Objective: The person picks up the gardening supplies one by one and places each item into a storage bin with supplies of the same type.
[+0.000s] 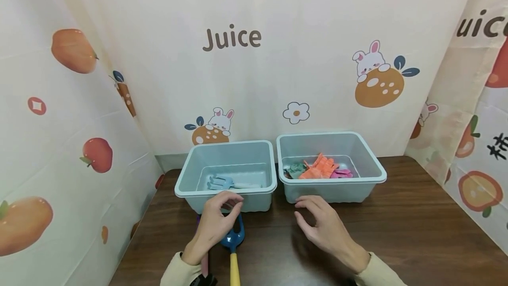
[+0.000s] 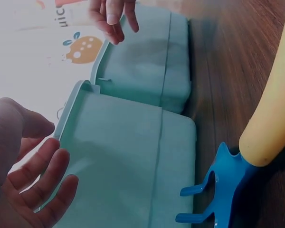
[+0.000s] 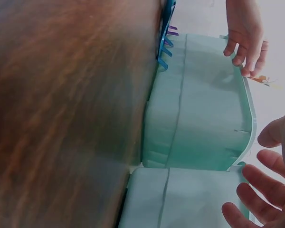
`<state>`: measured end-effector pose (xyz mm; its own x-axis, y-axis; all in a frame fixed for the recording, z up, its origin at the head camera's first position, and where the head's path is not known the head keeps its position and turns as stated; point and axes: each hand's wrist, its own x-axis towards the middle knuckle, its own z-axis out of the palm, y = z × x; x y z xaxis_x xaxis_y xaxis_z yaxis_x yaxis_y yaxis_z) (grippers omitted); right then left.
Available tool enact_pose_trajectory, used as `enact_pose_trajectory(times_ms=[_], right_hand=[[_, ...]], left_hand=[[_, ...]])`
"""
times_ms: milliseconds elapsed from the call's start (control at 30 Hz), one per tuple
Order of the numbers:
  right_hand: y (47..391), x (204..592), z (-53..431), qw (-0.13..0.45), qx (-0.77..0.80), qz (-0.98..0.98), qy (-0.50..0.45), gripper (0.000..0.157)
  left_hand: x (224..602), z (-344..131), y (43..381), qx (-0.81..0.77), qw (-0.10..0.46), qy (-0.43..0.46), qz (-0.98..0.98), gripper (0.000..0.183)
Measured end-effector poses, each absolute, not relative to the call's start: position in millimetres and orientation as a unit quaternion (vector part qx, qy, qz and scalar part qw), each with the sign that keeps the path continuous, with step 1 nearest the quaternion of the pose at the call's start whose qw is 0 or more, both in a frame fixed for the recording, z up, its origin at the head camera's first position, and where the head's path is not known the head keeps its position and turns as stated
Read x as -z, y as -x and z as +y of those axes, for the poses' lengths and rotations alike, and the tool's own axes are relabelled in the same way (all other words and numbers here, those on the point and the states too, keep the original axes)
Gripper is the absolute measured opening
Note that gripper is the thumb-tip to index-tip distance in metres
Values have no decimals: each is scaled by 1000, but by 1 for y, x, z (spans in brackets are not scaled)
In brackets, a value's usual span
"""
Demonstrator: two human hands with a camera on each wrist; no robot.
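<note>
My left hand (image 1: 216, 222) hovers by the front rim of the left pale blue bin (image 1: 230, 147), its fingers loosely bent around nothing. A light blue toy garden fork (image 1: 220, 182) with a pale handle lies inside that bin. My right hand (image 1: 329, 229) is in front of the right pale blue bin (image 1: 329, 137), fingers relaxed and holding nothing. That bin holds crumpled gloves: an orange one (image 1: 320, 167), a green one (image 1: 296, 170) and a pink one (image 1: 341, 174). Below the left hand, a blue hand rake (image 2: 228, 183) with a yellow handle (image 2: 270, 99) lies on the table.
Beside the rake lies another tool with a pinkish handle (image 1: 204, 265), mostly hidden by the left arm. The bins stand side by side on a dark wooden table (image 1: 416, 215). A printed curtain (image 1: 254, 74) hangs behind them and along both sides.
</note>
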<state>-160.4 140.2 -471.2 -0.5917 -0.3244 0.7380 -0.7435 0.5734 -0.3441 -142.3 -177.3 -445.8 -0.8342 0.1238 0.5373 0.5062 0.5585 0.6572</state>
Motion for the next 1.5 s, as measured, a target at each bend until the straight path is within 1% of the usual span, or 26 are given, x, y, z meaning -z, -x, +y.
enact_pose_trajectory(times_ms=[100,367,633,767,1000,1167,1233,1333,1433,1500], right_hand=[[161,469,138,313,-336,-828,-322,23],[162,465,126,319,-345,-815,-338,26],[160,459,121,325,-354,-810,-336,27],[160,456,118,318,-358,-810,-340,26],[160,452,111,312,-368,-806,-344,22],[162,452,105,316,-372,-800,-349,25],[163,451,103,319,-373,-798,-349,29],[164,450,99,320,-373,-798,-348,35],[165,449,95,319,-374,-797,-350,37],[165,447,93,316,-375,-799,-348,37]], left_hand=[[445,-179,142,429,222,178,-858,14],[449,-183,140,420,226,175,-861,16],[453,-187,137,417,211,157,-870,15],[455,-189,135,418,209,150,-871,15],[458,-188,133,417,177,134,-882,17],[461,-188,132,416,164,128,-885,18],[464,-189,131,411,149,128,-890,18],[468,-190,127,390,106,134,-905,19],[470,-190,123,362,64,153,-917,23],[469,-190,122,344,47,169,-922,27]])
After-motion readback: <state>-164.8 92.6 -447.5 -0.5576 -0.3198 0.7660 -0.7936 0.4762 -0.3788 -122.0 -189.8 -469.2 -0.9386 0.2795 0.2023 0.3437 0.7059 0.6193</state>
